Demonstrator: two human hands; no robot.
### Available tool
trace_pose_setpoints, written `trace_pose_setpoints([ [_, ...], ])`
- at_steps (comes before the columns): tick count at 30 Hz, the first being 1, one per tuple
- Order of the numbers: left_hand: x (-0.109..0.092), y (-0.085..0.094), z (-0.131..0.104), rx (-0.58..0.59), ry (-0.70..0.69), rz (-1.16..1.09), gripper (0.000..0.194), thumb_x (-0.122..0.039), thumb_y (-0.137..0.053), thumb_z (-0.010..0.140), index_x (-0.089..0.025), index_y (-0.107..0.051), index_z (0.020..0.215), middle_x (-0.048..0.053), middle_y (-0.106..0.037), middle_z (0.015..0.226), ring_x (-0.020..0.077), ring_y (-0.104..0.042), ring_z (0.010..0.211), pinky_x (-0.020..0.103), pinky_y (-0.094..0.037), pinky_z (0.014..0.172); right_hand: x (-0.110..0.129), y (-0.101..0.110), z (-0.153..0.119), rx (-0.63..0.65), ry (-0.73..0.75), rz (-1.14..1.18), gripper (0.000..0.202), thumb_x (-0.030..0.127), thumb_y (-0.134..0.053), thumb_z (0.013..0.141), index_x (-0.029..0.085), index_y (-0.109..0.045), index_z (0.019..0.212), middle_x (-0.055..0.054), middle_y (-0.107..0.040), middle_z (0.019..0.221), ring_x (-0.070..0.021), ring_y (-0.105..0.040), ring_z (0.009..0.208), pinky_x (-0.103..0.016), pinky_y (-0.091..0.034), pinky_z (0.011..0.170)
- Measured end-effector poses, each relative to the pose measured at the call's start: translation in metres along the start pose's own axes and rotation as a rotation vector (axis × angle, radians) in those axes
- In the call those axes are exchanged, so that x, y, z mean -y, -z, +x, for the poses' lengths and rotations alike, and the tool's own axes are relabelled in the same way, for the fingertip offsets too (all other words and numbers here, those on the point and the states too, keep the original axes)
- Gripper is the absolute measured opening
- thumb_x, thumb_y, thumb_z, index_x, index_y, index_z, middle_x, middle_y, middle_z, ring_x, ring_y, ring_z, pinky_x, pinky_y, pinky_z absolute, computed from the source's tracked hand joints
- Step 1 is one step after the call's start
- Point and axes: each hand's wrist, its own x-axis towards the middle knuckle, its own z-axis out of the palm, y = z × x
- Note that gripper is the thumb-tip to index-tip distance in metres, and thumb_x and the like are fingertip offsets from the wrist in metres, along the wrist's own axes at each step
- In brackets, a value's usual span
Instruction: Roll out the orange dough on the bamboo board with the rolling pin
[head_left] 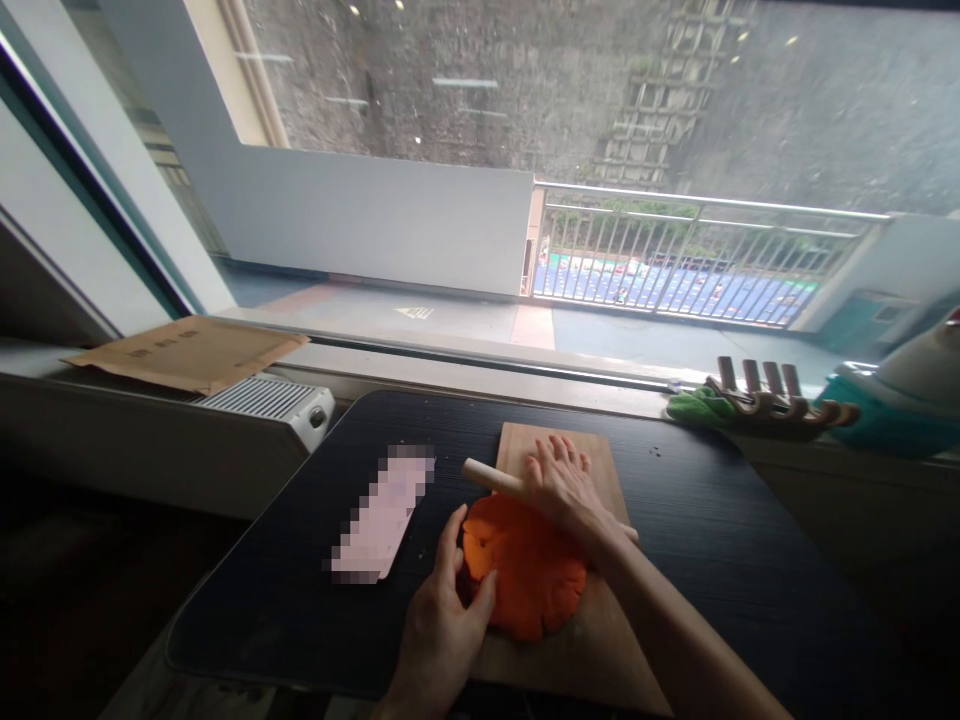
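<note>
The right hand [566, 488] covers the middle of the pale wooden rolling pin [489, 475]. Pixel blocks blur the flat pink oblong item [384, 515], probably beyond identifying.

pale daylight falls through the window [465, 110], hazy and flecked with white reflections. indoors is dim: the table [697, 500] reads nearly black, the lower corners sink into shadow, and the orange disc [529, 575] is brighter at left. things lean near the edges; coarse pixels cover the pink object [382, 515].
</note>
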Motion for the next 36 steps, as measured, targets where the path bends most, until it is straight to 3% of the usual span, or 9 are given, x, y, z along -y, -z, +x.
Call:
trace_pose_setpoints([
  [5, 0.000, 0.000, -0.002, -0.006, -0.008, -0.034, 0.065, -0.031, -0.053, 0.081, -0.020, -0.032, 0.141, 0.007, -0.070, 0.107, 0.0205, -0.069, 0.094, 0.032, -0.056, 0.081, 0.003, -0.004, -0.011, -0.006, 0.095, -0.008, 0.055, 0.042, -0.023, 0.095, 0.018, -0.038, 0.142, -0.009, -0.030, 0.153, -0.0260, -0.012, 0.144, -0.048, -0.009, 0.115],
  [11, 0.002, 0.000, -0.002, 0.001, -0.004, -0.025, 0.067, -0.033, -0.054, 0.080, -0.018, -0.031, 0.142, 0.003, -0.071, 0.090, 0.0192, -0.070, 0.079, 0.032, -0.056, 0.075, -0.003, 0.003, 0.008, 0.022, -0.022, 0.018, 0.056, 0.037, -0.021, 0.095, 0.011, -0.038, 0.141, -0.017, -0.032, 0.150, -0.0313, -0.022, 0.141, -0.055, -0.017, 0.110],
  [16, 0.003, -0.001, -0.005, -0.011, -0.006, -0.008, 0.063, -0.032, -0.052, 0.082, -0.021, -0.032, 0.141, 0.002, -0.070, 0.088, 0.0172, -0.068, 0.077, 0.030, -0.055, 0.075, 0.003, -0.001, -0.005, -0.022, 0.088, -0.008, 0.052, 0.038, -0.023, 0.095, 0.018, -0.040, 0.141, -0.009, -0.033, 0.151, -0.0258, -0.013, 0.143, -0.048, -0.008, 0.114],
  [21, 0.003, -0.001, -0.006, 0.003, -0.014, 0.004, 0.065, -0.032, -0.052, 0.082, -0.020, -0.029, 0.143, -0.003, -0.065, 0.075, 0.0146, -0.063, 0.064, 0.028, -0.054, 0.067, -0.002, 0.003, 0.010, 0.019, -0.024, 0.013, 0.053, 0.034, -0.023, 0.094, 0.013, -0.041, 0.139, -0.015, -0.035, 0.149, -0.0311, -0.023, 0.140, -0.055, -0.019, 0.110],
  [26, 0.004, -0.001, -0.006, -0.018, -0.024, 0.017, 0.064, -0.031, -0.053, 0.081, -0.021, -0.033, 0.141, -0.002, -0.067, 0.078, 0.0146, -0.064, 0.063, 0.027, -0.054, 0.065, 0.002, 0.001, -0.003, -0.007, 0.082, -0.011, 0.053, 0.038, -0.024, 0.095, 0.018, -0.040, 0.141, -0.008, -0.031, 0.152, -0.0250, -0.011, 0.144, -0.048, -0.007, 0.115],
  [29, 0.002, -0.001, -0.006, -0.020, -0.022, 0.013, 0.064, -0.031, -0.054, 0.079, -0.022, -0.036, 0.140, 0.000, -0.069, 0.084, 0.0154, -0.066, 0.066, 0.027, -0.054, 0.068, 0.000, 0.002, 0.005, 0.008, 0.011, -0.004, 0.055, 0.037, -0.024, 0.095, 0.015, -0.037, 0.142, -0.012, -0.030, 0.152, -0.0286, -0.014, 0.143, -0.052, -0.011, 0.114],
  [32, 0.003, -0.001, -0.006, -0.024, -0.027, 0.004, 0.065, -0.032, -0.054, 0.080, -0.020, -0.035, 0.141, -0.004, -0.064, 0.070, 0.0146, -0.063, 0.059, 0.026, -0.053, 0.063, -0.002, 0.002, 0.012, 0.021, -0.042, 0.005, 0.056, 0.035, -0.023, 0.094, 0.010, -0.036, 0.143, -0.017, -0.030, 0.151, -0.0326, -0.018, 0.141, -0.056, -0.016, 0.111],
  [36, 0.005, -0.001, -0.006, -0.023, -0.037, 0.001, 0.064, -0.031, -0.054, 0.080, -0.021, -0.034, 0.140, -0.003, -0.065, 0.072, 0.0140, -0.063, 0.060, 0.026, -0.053, 0.063, 0.002, -0.002, -0.003, -0.023, 0.085, -0.020, 0.053, 0.037, -0.023, 0.095, 0.019, -0.037, 0.143, -0.008, -0.029, 0.153, -0.0253, -0.010, 0.144, -0.048, -0.007, 0.115],
])
